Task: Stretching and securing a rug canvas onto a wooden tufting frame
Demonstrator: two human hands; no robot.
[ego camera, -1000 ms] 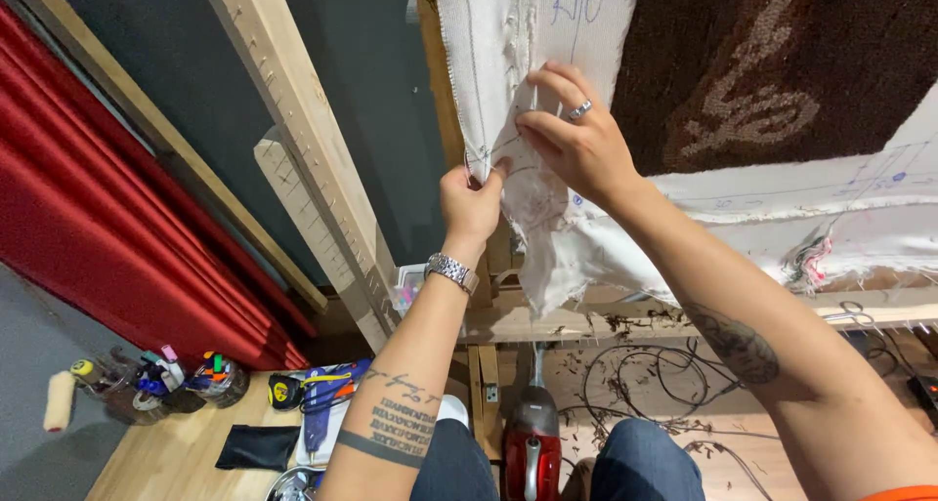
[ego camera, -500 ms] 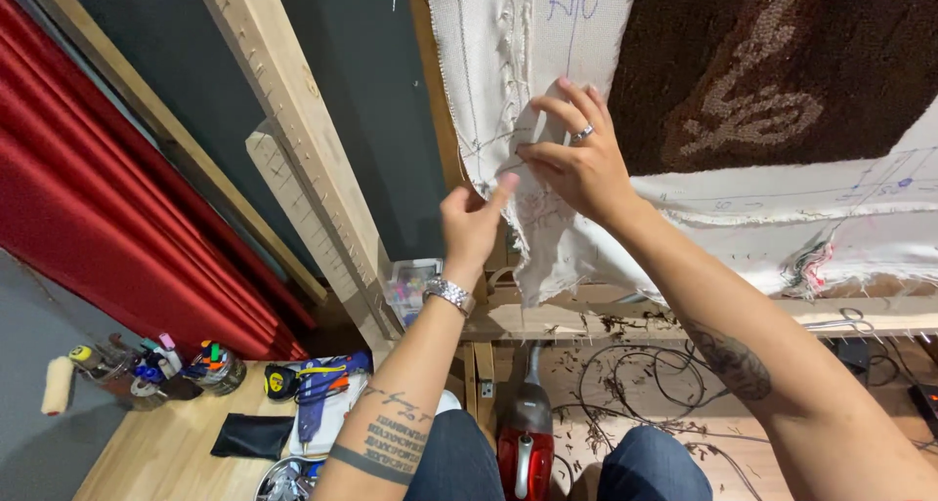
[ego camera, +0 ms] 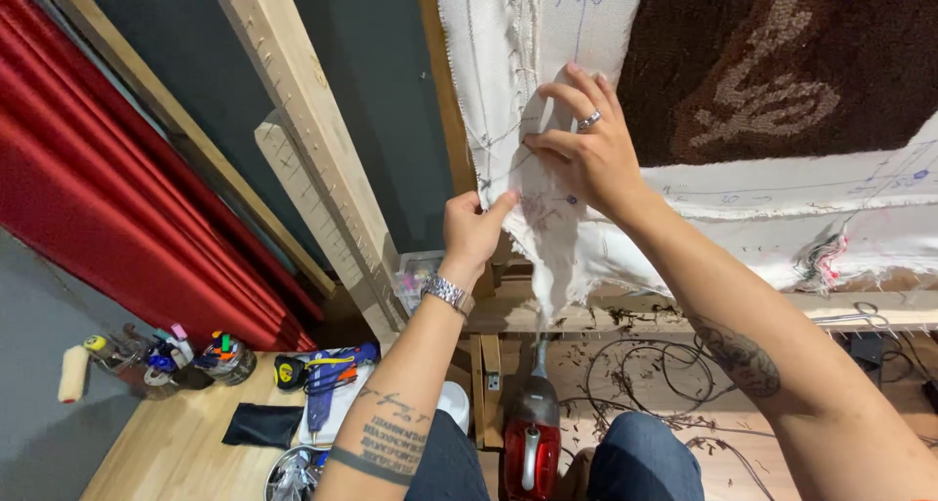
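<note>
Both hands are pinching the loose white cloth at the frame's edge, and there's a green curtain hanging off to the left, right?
Not quite: the curtain on the left is red, not green, as the head view shows. The rest holds: the left hand and right hand both grip the loose white cloth at the wooden frame's edge.

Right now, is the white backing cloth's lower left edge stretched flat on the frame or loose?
Loose: the cloth bunches and hangs in folds, pinched between left hand and right hand.

Below us a light wooden surface carries a paint roller, a cluster of markers, a yellow tape measure, a blue glue gun and a black cloth
</note>
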